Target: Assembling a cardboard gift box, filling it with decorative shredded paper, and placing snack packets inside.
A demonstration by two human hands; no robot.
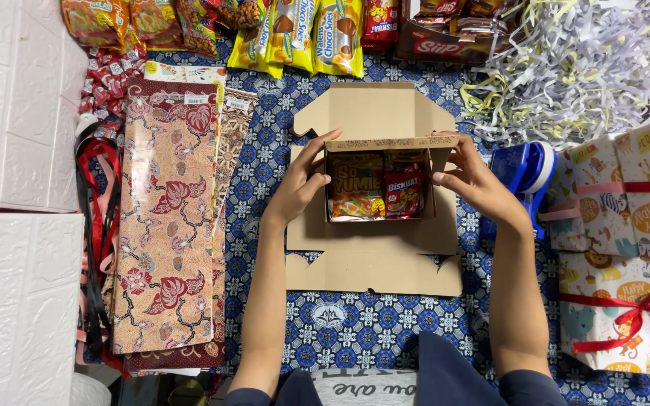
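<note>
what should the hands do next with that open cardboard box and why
Probably fold the side walls up: the left hand and right hand grip the sides of the cardboard box, snack packets already sit inside, and its flaps lie flat.

Folded floral batik cloth (165, 225) lies left, shredded paper (573, 68) top right, a blue tape dispenser (524, 177) beside ribboned gift boxes (626, 248).
</note>
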